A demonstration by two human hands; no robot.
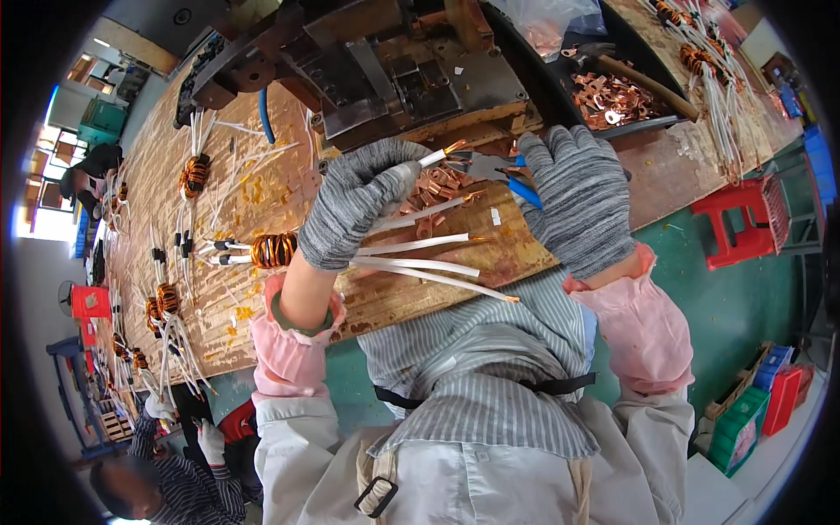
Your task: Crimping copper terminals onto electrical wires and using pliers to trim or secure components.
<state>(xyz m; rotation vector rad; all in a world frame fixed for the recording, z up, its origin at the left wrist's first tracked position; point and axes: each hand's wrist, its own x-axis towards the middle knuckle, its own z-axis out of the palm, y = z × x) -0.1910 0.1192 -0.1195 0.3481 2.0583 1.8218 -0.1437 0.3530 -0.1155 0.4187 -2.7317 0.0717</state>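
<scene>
My left hand, in a grey striped glove, pinches a white-sleeved wire whose bare copper strands stick out to the right. Gripped in my gloved right hand are pliers with blue handles. Their grey jaws point left and sit just beside the strands; whether they touch cannot be made out. Behind and below the wire lies a pile of copper terminal lugs, partly covered. A copper-wound coil rests left of my left wrist, and several white wires spread out under that hand toward the right.
A dark metal press stands at the bench's far side. Right of it, a black tray holds copper lugs, with a wooden handle across it. More coils lie left. A red stool stands right; another person works lower left.
</scene>
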